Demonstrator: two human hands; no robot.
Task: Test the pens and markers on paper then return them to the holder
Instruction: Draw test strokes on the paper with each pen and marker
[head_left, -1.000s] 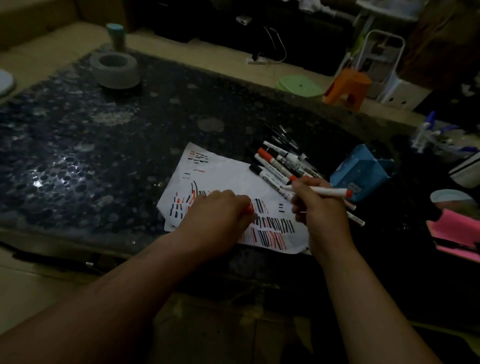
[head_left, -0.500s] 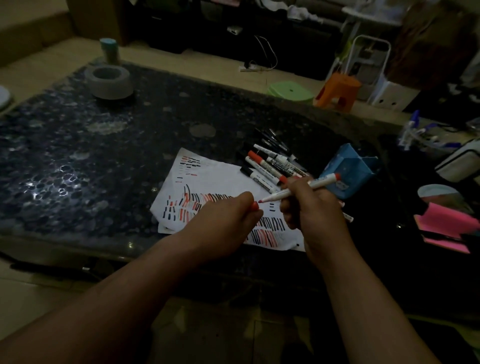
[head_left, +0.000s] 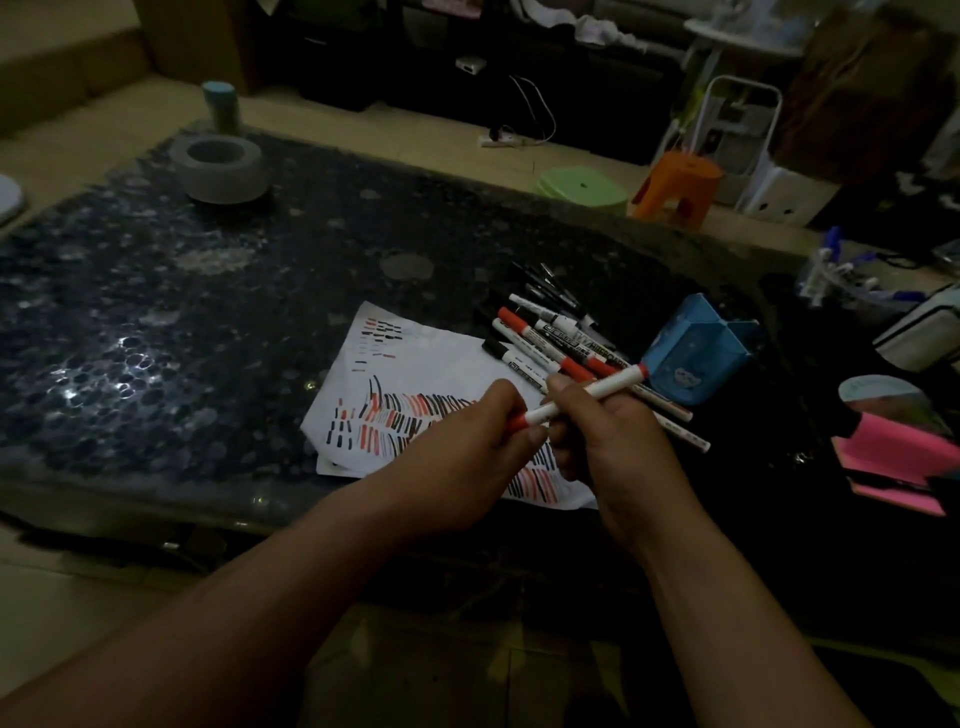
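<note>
- The dark, speckled surface (head_left: 208, 338) carries everything. You work at its near right edge, so paper, pens and holder all sit within one short reach.
- The paper (head_left: 431, 358) lies flat, just left of the pens and directly beneath your hands. Rows of red and black strokes cover it, with the most bare space towards its far side. I judge testing to be well along.
- Your right grip (head_left: 613, 441) is wrapped around the barrel of the red marker (head_left: 597, 392). It holds the marker above the paper, tilted, with the tail rising to the far right towards the holder. The fist steadies the barrel against a push or pull along its length.
- Your left grip (head_left: 467, 447) pinches the cap (head_left: 517, 422) at the marker's near left end, fingers curled tight. The cap meets the barrel, but I cannot tell whether it is fully seated. With so many marks down, I judge you are capping it.
- The blue holder (head_left: 696, 358) sits to the right of the pens and apart from the paper. It looks tipped and no pens show inside it, so returning them seems not yet done.
- The loose pens (head_left: 550, 332) lie fanned between paper and holder, some touching the paper's far right corner. A few run behind your right grip.
- Press the cap straight along the barrel; an angled push could skid the tip onto your fingers.
</note>
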